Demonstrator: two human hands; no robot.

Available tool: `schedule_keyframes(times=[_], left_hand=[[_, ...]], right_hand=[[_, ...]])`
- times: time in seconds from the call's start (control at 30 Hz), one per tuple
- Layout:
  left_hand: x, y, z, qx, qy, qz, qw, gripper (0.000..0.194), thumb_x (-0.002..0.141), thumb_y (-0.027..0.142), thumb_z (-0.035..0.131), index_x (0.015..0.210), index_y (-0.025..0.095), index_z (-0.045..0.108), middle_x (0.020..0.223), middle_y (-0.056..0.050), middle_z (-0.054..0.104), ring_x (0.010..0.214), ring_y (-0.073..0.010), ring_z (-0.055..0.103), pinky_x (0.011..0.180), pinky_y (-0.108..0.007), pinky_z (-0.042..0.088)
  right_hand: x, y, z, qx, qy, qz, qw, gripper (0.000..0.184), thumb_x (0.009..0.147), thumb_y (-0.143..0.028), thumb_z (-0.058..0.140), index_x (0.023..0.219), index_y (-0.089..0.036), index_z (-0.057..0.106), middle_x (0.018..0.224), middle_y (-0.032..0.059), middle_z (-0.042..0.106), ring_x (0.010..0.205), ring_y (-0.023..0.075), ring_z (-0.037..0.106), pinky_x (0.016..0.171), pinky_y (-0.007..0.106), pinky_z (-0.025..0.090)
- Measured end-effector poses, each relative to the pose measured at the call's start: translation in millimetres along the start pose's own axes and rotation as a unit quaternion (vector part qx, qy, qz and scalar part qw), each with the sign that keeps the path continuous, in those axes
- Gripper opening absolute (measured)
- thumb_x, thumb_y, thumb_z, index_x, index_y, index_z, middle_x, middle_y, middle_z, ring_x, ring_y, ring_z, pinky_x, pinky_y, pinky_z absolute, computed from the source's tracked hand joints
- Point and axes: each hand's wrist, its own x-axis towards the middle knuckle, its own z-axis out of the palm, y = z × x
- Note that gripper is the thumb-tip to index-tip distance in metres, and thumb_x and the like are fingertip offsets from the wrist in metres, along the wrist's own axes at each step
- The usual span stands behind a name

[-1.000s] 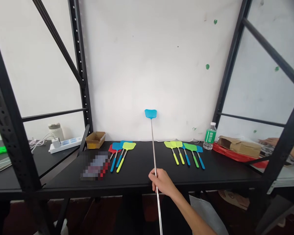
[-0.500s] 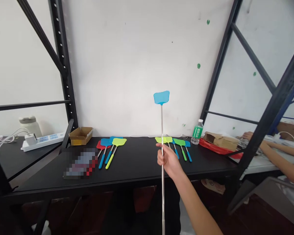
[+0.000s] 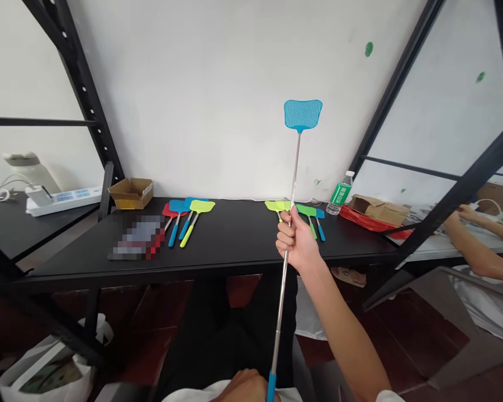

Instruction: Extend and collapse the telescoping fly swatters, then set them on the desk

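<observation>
A long telescopic fly swatter (image 3: pixel 303 115) stands nearly upright in front of me, with a blue mesh head, a thin metal shaft and a blue handle. My right hand (image 3: pixel 297 240) is closed around the middle of its shaft. At the bottom edge, partly cut off, my left hand (image 3: pixel 245 384) is closed at the blue handle in my lap. Beyond on the black table (image 3: pixel 235 234) lie two groups of short fly swatters: a left group with a yellow-green swatter (image 3: pixel 202 207), blue ones and a red one, and a right group with a green swatter (image 3: pixel 306 210), partly behind my hand.
A small cardboard box (image 3: pixel 131 194) and a blurred-out object (image 3: pixel 138 237) are on the table's left side. At the right stand a water bottle (image 3: pixel 340 193) and an open carton (image 3: pixel 379 210) on red plastic. Black rack posts flank the table. Another person's arm (image 3: pixel 469 240) is at far right.
My view has tilted down, bringing my left hand and the blue handle into sight. The swatter's head has risen and moved right, its shaft now leaning; my right hand's fingers have wrapped round it.
</observation>
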Motion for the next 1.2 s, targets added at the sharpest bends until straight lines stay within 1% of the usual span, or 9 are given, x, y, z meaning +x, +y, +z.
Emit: schedule_keyframes(times=[0.13,0.27,0.5,0.7,0.83,0.93,1.0,1.1,1.2], left_hand=[[-1,3,-1.8,0.028,0.025,0.045,0.998,0.037,0.082,0.04,0.066,0.056,0.018,0.05,0.05,0.004,0.036,0.051,-0.0096,0.044,0.053,-0.023,0.033],[-3,6,0.3,0.071,0.054,0.101,0.991,0.039,0.082,0.036,0.06,0.054,0.017,0.04,0.049,0.005,0.03,0.046,-0.0077,0.027,0.049,-0.024,0.023],[-13,26,-12.7,0.041,0.096,0.069,0.992,0.041,0.086,0.033,0.053,0.055,0.017,0.033,0.052,0.005,0.028,0.05,-0.0087,0.029,0.052,-0.024,0.025],[-30,66,-87.0,-0.015,0.305,-0.006,0.952,0.049,0.097,0.059,0.032,0.069,0.02,0.041,0.062,0.003,0.045,0.058,-0.0127,0.045,0.056,-0.024,0.033],[-63,75,-158.7,0.213,0.431,-0.082,0.873,0.044,0.098,0.056,0.033,0.079,0.021,0.052,0.07,-0.002,0.057,0.068,-0.0188,0.057,0.063,-0.025,0.037],[-89,71,-200.1,0.391,0.455,-0.216,0.77,0.039,0.098,0.053,0.035,0.093,0.023,0.06,0.077,-0.006,0.065,0.074,-0.0255,0.064,0.064,-0.027,0.038],[-95,69,-217.1,0.431,0.458,-0.243,0.739,0.042,0.099,0.053,0.033,0.1,0.023,0.062,0.082,-0.009,0.068,0.078,-0.0279,0.066,0.065,-0.029,0.04],[-80,71,-232.6,0.417,0.495,-0.271,0.712,0.046,0.098,0.054,0.034,0.102,0.022,0.066,0.085,-0.011,0.07,0.082,-0.029,0.067,0.067,-0.03,0.042],[-48,73,-244.7,0.381,0.497,-0.248,0.739,0.053,0.098,0.057,0.033,0.092,0.02,0.071,0.089,-0.013,0.071,0.086,-0.03,0.068,0.07,-0.032,0.045]], right_hand=[[0,11,10,-0.015,0.006,0.006,1.0,0.045,0.098,-0.053,0.052,0.068,-0.022,0.037,0.05,-0.012,0.011,0.039,0.0059,0.002,0.032,0.017,0.008],[-2,15,12,-0.027,-0.005,0.0,1.0,0.047,0.097,-0.054,0.052,0.068,-0.022,0.035,0.05,-0.0119,0.01,0.041,0.0065,0.0,0.033,0.018,0.006],[0,-5,4,-0.007,-0.018,-0.044,0.999,0.046,0.102,-0.051,0.043,0.067,-0.022,0.035,0.051,-0.0114,0.008,0.04,0.0071,-0.001,0.033,0.019,0.006],[48,-29,12,0.016,0.006,-0.141,0.99,0.045,0.099,-0.051,0.048,0.067,-0.022,0.034,0.049,-0.0118,0.012,0.036,0.0074,0.008,0.031,0.019,0.016],[89,-31,12,0.029,0.017,-0.141,0.989,0.039,0.098,-0.042,0.049,0.067,-0.022,0.036,0.047,-0.0112,0.018,0.036,0.0076,0.021,0.034,0.019,0.027],[111,-37,6,0.041,0.084,-0.118,0.989,0.033,0.099,-0.031,0.04,0.067,-0.022,0.039,0.046,-0.0108,0.021,0.035,0.0074,0.023,0.035,0.018,0.026],[121,-45,1,0.056,0.142,-0.136,0.979,0.034,0.1,-0.029,0.033,0.067,-0.021,0.038,0.045,-0.0111,0.018,0.034,0.0072,0.017,0.032,0.019,0.021],[133,-60,-3,0.065,0.204,-0.167,0.962,0.039,0.101,-0.039,0.031,0.065,-0.023,0.031,0.047,-0.0119,0.011,0.034,0.0077,0.009,0.03,0.021,0.012],[141,-75,-4,0.048,0.208,-0.205,0.955,0.047,0.101,-0.05,0.033,0.065,-0.024,0.018,0.05,-0.0117,0.005,0.036,0.0082,0.005,0.03,0.023,0.009]])
